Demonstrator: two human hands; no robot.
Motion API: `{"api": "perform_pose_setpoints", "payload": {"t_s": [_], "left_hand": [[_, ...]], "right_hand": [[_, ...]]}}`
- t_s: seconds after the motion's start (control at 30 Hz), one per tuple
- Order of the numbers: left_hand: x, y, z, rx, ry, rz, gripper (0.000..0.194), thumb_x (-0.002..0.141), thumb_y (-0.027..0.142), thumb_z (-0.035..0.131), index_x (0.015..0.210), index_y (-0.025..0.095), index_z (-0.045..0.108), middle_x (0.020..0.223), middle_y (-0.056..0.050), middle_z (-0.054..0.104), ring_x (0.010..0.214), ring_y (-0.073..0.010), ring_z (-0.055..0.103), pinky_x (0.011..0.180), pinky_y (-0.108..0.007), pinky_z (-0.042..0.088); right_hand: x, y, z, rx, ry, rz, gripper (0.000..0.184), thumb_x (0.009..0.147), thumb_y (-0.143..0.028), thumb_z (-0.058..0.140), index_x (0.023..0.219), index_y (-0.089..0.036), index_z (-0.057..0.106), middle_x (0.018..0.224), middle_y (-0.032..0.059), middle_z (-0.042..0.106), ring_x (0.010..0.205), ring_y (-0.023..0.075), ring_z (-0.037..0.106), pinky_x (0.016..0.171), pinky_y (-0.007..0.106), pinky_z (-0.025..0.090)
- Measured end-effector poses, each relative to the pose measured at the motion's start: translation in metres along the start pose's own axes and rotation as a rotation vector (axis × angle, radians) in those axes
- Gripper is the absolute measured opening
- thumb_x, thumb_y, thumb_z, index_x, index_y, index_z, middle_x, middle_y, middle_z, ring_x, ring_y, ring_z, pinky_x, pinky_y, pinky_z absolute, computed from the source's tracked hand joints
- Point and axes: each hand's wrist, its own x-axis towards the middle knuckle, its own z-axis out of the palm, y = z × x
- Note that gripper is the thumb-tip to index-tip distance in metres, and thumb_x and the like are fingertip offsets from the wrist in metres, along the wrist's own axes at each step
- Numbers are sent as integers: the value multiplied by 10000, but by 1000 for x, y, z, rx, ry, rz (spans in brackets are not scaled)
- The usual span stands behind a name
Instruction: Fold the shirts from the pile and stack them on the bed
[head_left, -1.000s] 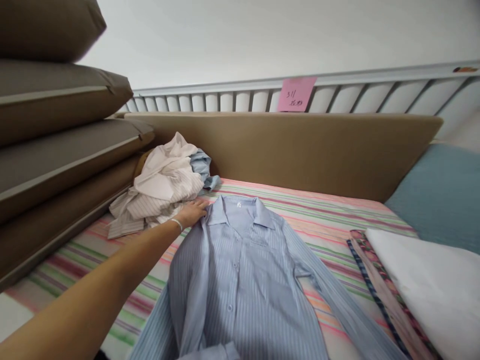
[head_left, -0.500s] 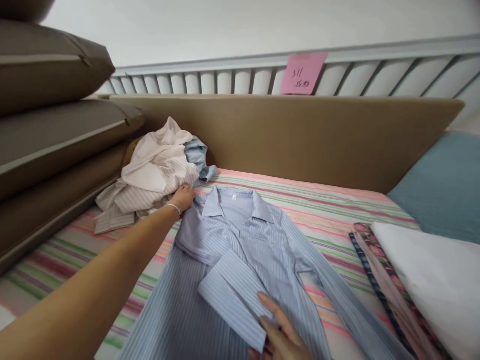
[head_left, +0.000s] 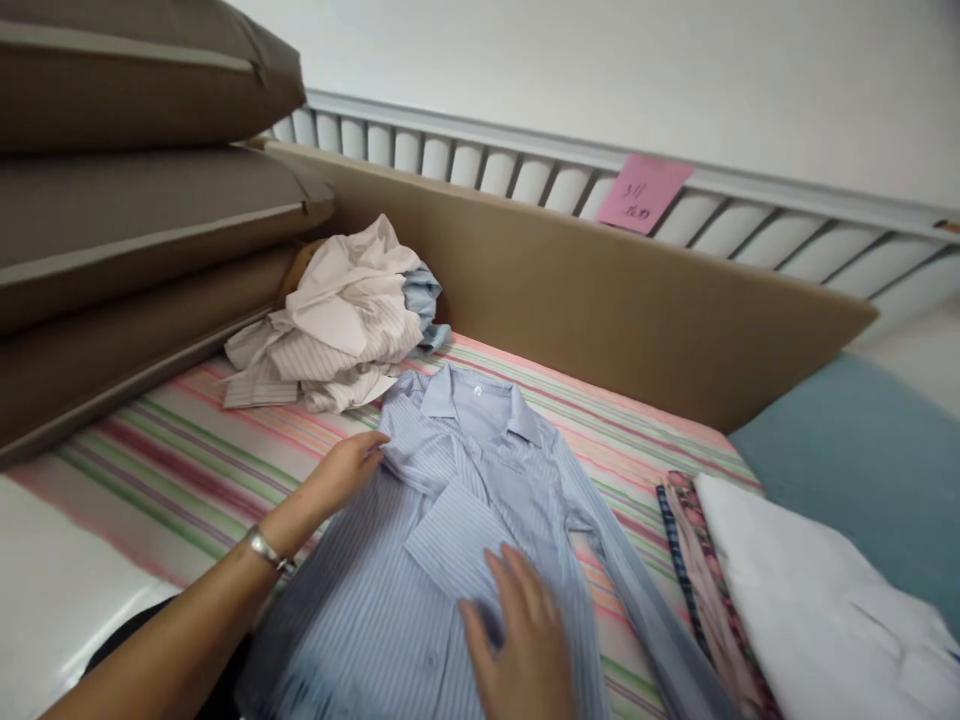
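Observation:
A blue-and-white striped long-sleeved shirt (head_left: 525, 510) lies front up with its collar away from me. One sleeve is folded across its chest, the cuff slanting over the middle. My left hand (head_left: 352, 470), with a silver bracelet on the wrist, pinches the folded sleeve at the shirt's left edge. My right hand (head_left: 521, 630) is over the lower front beside the cuff, fingers spread and slightly blurred, holding nothing. The other sleeve stretches down to the right.
A crumpled pile of pale striped clothes (head_left: 345, 310) lies behind left, beside stacked brown cushions (head_left: 150, 210). Folded garments with a white one (head_left: 795, 590) on top lie right. A brown panel (head_left: 585, 290) borders the striped sheet (head_left: 150, 450); a teal cushion (head_left: 862, 470) stands right.
My left hand has moved from the shoulder by the clothes pile down to the sleeve's edge. My right hand has let go of the cuff and spread its fingers. The view has tilted.

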Motion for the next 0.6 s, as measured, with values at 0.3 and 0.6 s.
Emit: {"api": "perform_pose_setpoints", "payload": {"t_s": [0.3,0.6], "left_hand": [[7,-1,7,81,-63,94,324,827,124,458,1106,134,622,1099,-126,649,1068,-231,566,949,-339,402],[-2,26,-5,-271,-357,227,221,775,154,503,889,164,693,863,-36,703,809,-166,619,759,-244,449]], "right_hand": [[60,-19,-5,64,-332,242,253,804,-350,438,741,-241,657,789,51,693,762,249,640,706,356,500],[129,31,-126,872,224,864,368,520,-358,745,809,-207,574,669,-47,616,479,89,495,393,188,388]]}}
